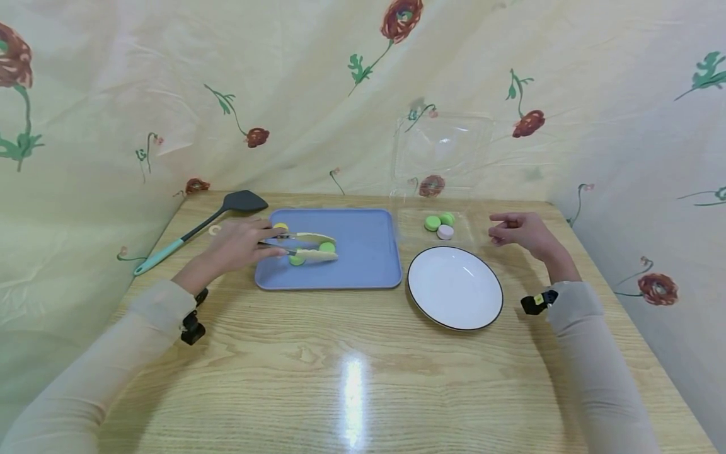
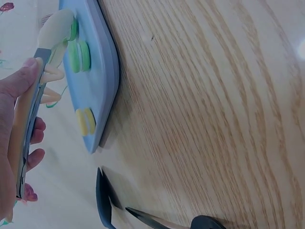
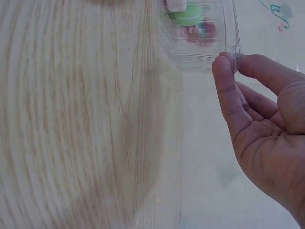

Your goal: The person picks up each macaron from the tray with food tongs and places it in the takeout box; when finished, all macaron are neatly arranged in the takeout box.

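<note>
My left hand (image 1: pixel 235 243) holds a pair of tongs (image 1: pixel 309 238) with pale tips over the left half of a blue tray (image 1: pixel 368 252). A green macaron (image 1: pixel 327 247) lies between the tong tips; whether they touch it I cannot tell. Nearby on the tray are another green macaron (image 1: pixel 297 259) and a yellow macaron (image 2: pixel 86 121). With thumb and fingertips, my right hand (image 3: pixel 267 105) pinches the rim of a clear plastic box (image 3: pixel 205 59), whose lid (image 1: pixel 442 151) stands raised at the back. Two green macarons (image 1: pixel 433 223) and a pale pink macaron (image 1: pixel 445 232) sit in the box.
A white plate (image 1: pixel 454 287) with a dark rim stands in front of the box. Left of the tray lies a black spatula (image 1: pixel 244 201) with a turquoise handle. Flowered cloth (image 1: pixel 317 94) hangs behind the wooden table (image 1: pixel 283 353) and at its sides.
</note>
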Demonstrator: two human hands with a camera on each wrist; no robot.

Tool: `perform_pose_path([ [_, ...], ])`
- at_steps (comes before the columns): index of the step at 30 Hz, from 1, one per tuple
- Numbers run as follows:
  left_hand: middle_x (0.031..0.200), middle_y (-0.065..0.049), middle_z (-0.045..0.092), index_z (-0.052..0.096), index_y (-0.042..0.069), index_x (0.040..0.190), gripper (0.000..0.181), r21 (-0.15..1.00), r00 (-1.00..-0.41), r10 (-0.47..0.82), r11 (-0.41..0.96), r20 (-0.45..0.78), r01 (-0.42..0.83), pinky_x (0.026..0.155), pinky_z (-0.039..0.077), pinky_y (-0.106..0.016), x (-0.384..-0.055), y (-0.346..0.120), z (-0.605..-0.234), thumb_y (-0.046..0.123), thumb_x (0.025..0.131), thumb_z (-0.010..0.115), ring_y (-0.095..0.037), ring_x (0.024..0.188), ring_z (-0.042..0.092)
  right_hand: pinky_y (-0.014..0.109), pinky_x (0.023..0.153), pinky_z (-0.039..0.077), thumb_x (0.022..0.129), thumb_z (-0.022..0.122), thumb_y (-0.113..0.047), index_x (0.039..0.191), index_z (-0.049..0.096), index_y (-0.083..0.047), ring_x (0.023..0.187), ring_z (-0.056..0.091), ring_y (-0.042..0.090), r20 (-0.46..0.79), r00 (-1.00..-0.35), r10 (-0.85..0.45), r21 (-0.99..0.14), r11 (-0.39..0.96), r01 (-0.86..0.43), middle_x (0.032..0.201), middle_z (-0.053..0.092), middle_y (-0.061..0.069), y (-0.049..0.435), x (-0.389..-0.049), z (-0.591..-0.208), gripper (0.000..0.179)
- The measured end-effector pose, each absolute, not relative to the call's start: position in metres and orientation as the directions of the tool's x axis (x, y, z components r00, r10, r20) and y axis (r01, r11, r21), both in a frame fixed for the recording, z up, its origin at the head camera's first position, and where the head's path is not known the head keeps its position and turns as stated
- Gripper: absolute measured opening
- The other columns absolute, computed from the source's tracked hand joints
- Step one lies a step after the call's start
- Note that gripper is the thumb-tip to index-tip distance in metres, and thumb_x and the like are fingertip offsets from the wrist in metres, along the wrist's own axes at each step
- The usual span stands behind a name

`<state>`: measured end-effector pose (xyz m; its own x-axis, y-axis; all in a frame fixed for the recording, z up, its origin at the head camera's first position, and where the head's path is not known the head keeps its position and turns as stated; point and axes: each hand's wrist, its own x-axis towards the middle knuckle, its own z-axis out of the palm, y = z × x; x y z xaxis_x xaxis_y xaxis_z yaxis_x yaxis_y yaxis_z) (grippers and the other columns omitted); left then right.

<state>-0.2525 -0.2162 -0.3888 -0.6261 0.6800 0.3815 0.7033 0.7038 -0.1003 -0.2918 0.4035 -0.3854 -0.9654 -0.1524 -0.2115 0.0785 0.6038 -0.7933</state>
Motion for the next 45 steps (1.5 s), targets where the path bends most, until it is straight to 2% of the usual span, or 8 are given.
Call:
perform_pose_path([
  [8,0.094,-0.004,0.069,0.075,0.015,0.124,0.088,-0.044,-0.655,0.658,0.717,0.371,0.696,0.045,0.022,-0.023,-0.254,-0.214,-0.389,0.079,0.091,0.025,-0.012,0.062,0.05,0.034,0.083,0.061,0.1,0.066,-0.012,0.15,0.041,0.011,0.079,0.071,0.005,-0.209,-0.967,-0.148,-0.799,0.596,0.081,0.092,0.072,-0.006,0.405,-0.293,-0.388,0.06],
  [13,0.099,-0.005,0.069,0.073,0.015,0.129,0.059,-0.017,-0.678,0.641,0.731,0.36,0.682,0.045,0.023,-0.024,-0.254,-0.21,-0.386,0.06,0.091,0.066,-0.014,0.065,0.051,0.035,0.082,0.061,0.1,0.066,-0.011,0.149,0.041,0.012,0.078,0.07,0.004,-0.179,-0.968,-0.174,-0.814,0.579,0.046,0.09,0.071,-0.01,0.405,-0.291,-0.387,0.059],
  [16,0.099,-0.005,0.069,0.073,0.015,0.129,0.053,-0.014,-0.683,0.634,0.736,0.364,0.676,0.046,0.027,-0.025,-0.255,-0.207,-0.383,0.046,0.085,0.079,-0.016,0.068,0.051,0.035,0.082,0.061,0.1,0.067,-0.013,0.149,0.042,0.012,0.079,0.071,0.004,-0.171,-0.97,-0.175,-0.82,0.571,0.042,0.09,0.072,-0.01,0.405,-0.29,-0.387,0.06],
  [26,0.104,-0.011,0.073,0.073,0.013,0.128,0.053,-0.008,-0.661,0.633,0.725,0.403,0.689,0.046,0.036,-0.03,-0.262,-0.193,-0.372,0.044,0.085,0.079,-0.026,0.081,0.067,0.035,0.083,0.061,0.1,0.068,-0.017,0.149,0.042,0.011,0.08,0.071,0.004,-0.177,-0.967,-0.183,-0.829,0.558,0.046,0.094,0.074,-0.006,0.407,-0.289,-0.387,0.063],
  [33,0.094,-0.008,0.07,0.073,0.013,0.128,0.056,-0.003,-0.626,0.632,0.705,0.456,0.71,0.046,0.026,-0.025,-0.271,-0.179,-0.361,0.054,0.091,0.07,-0.018,0.062,0.054,0.035,0.084,0.061,0.1,0.067,-0.018,0.15,0.042,0.01,0.081,0.071,0.004,-0.178,-0.966,-0.188,-0.828,0.559,0.044,0.092,0.073,-0.01,0.407,-0.288,-0.387,0.062],
  [36,0.096,-0.008,0.07,0.073,0.013,0.128,0.053,0.008,-0.631,0.625,0.707,0.459,0.707,0.047,0.028,-0.026,-0.275,-0.17,-0.355,0.047,0.089,0.075,-0.017,0.063,0.054,0.035,0.084,0.061,0.1,0.068,-0.018,0.15,0.042,0.01,0.082,0.072,0.005,-0.179,-0.966,-0.187,-0.83,0.555,0.047,0.093,0.073,-0.009,0.407,-0.288,-0.387,0.063],
  [43,0.101,-0.007,0.069,0.07,0.016,0.134,0.056,0.054,-0.671,0.596,0.729,0.441,0.682,0.052,0.033,-0.029,-0.281,-0.143,-0.339,0.054,0.093,0.066,-0.021,0.075,0.057,0.035,0.084,0.061,0.1,0.068,-0.019,0.149,0.042,0.01,0.081,0.072,0.004,-0.182,-0.967,-0.178,-0.826,0.561,0.052,0.094,0.073,-0.008,0.406,-0.287,-0.387,0.063],
  [45,0.098,-0.007,0.069,0.07,0.017,0.133,0.053,0.054,-0.666,0.588,0.729,0.46,0.682,0.051,0.032,-0.03,-0.284,-0.134,-0.336,0.048,0.091,0.072,-0.022,0.073,0.055,0.035,0.084,0.061,0.1,0.068,-0.018,0.149,0.041,0.011,0.08,0.072,0.004,-0.183,-0.967,-0.176,-0.826,0.561,0.055,0.095,0.073,-0.005,0.405,-0.287,-0.386,0.063],
])
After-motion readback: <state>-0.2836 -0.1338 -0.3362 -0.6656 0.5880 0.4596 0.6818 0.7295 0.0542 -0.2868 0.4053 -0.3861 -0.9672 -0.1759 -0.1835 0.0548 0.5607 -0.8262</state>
